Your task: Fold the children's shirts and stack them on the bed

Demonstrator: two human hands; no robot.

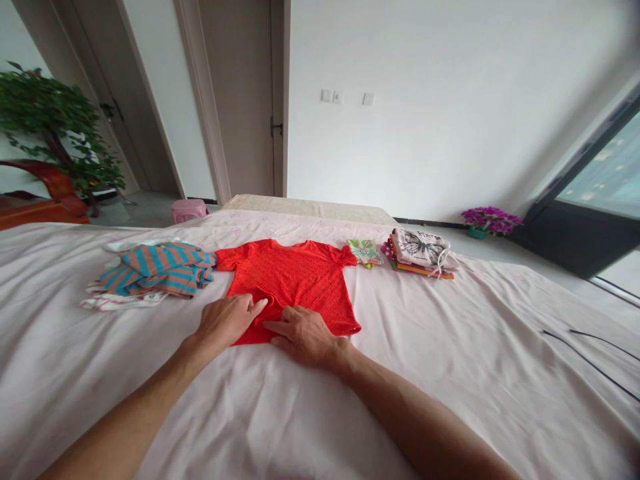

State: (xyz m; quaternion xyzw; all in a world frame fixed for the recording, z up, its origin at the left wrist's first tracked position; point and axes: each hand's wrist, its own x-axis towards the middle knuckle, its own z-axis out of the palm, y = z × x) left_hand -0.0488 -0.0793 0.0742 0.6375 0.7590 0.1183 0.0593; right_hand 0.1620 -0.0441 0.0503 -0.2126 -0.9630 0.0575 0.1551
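Observation:
A red short-sleeved T-shirt lies spread out on the bed sheet, its neckline towards the far side and its hem towards me. My left hand rests on the lower left of the shirt, thumb stretched out to the right; its other fingers are partly hidden. On the lower middle, my right hand presses on the cloth with forefinger and thumb extended to the left. Between and just beyond the hands the fabric rises in a small ridge. Both hands touch the shirt without a visible grip on it.
Left of the shirt is a loose heap with a blue-and-brown striped garment. Right of it lie a leaf-print cloth and a folded stack of clothes. Dark cables cross the pale sheet at right.

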